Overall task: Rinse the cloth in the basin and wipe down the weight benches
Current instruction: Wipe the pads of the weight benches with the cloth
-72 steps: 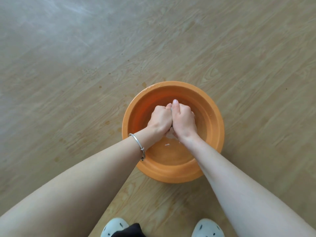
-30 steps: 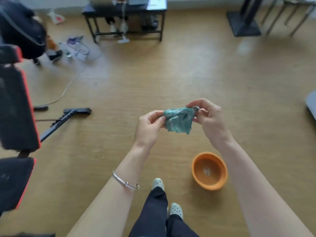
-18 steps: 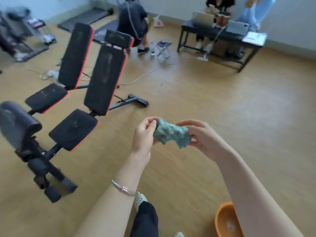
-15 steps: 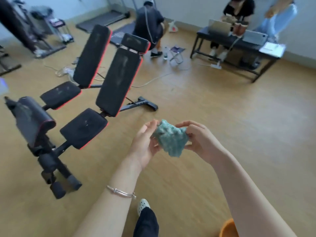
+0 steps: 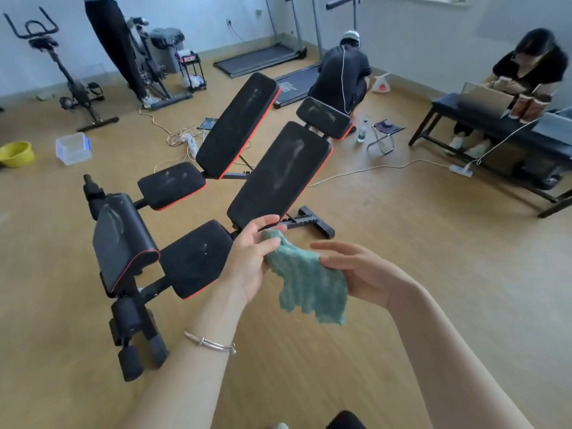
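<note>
Bright, soft, even light filled the room; faint shadows lay on the floor (image 5: pixel 309 366) below the hands (image 5: pixel 247 264). Wide-angle distortion bowed the edges, and detail was slightly soft.

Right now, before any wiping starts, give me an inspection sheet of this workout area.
Surface: wood floor; no spill seen.
Job's things: cloth hangs between both hands; near bench and far bench stand side by side, black pads streaked whitish.
Clutter: yellow bowl and clear box far left; bottle and folding stool behind the benches.
Grippers: left hand pinches the cloth's top corner; right hand holds its right edge.
Cables: white cords tangled behind the benches; another cord runs to a power strip.
Surroundings: exercise bike, treadmill, crouching person, seated person at a low table.
</note>
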